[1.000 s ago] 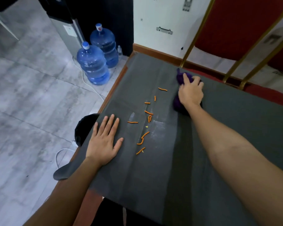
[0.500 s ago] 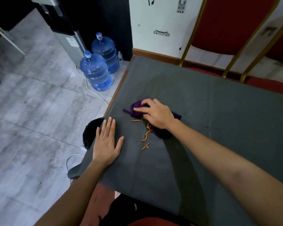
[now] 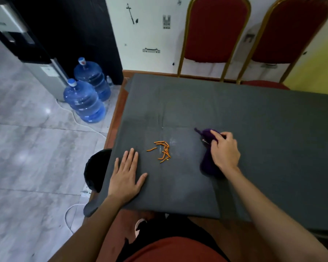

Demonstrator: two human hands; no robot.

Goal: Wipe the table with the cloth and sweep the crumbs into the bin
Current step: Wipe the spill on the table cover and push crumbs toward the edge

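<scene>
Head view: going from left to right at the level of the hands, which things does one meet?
In order: black bin → left hand, flat on the table → orange crumbs → purple cloth → right hand, gripping that cloth.

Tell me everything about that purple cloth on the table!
The purple cloth is dark, soft-looking fabric, bunched into a crumpled lump rather than spread flat. It lies on the grey table cover, to the right of the orange crumbs and apart from them. The right hand rests on top with fingers curled round it, hiding its middle; a small pointed corner sticks out at the far left.
</scene>
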